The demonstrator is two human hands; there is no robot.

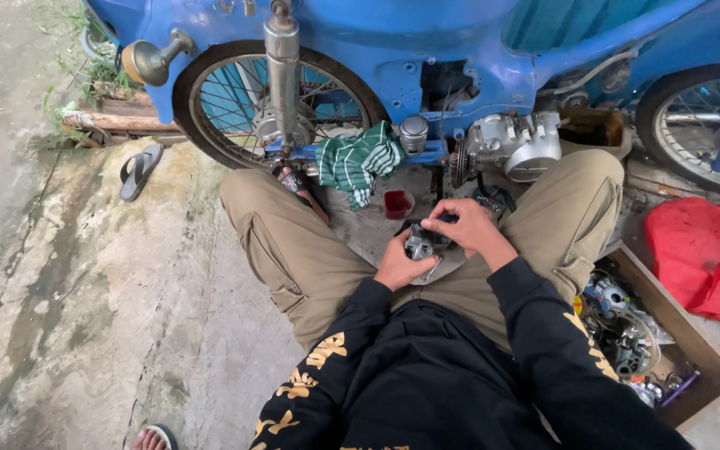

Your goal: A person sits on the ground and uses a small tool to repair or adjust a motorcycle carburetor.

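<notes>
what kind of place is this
Probably an outdoor, informal motorbike repair spot: a blue motorbike parked on bare concrete ground, with a wooden box of spare parts beside the seated person.

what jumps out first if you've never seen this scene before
The big blue motorcycle fills the top of the view, its spoked wheel and silver engine right in front of the seated person. At the centre, the left hand and right hand hold a small grey metal part over the lap. A bright red bag lies at right, beside a wooden box of spare parts.
</notes>
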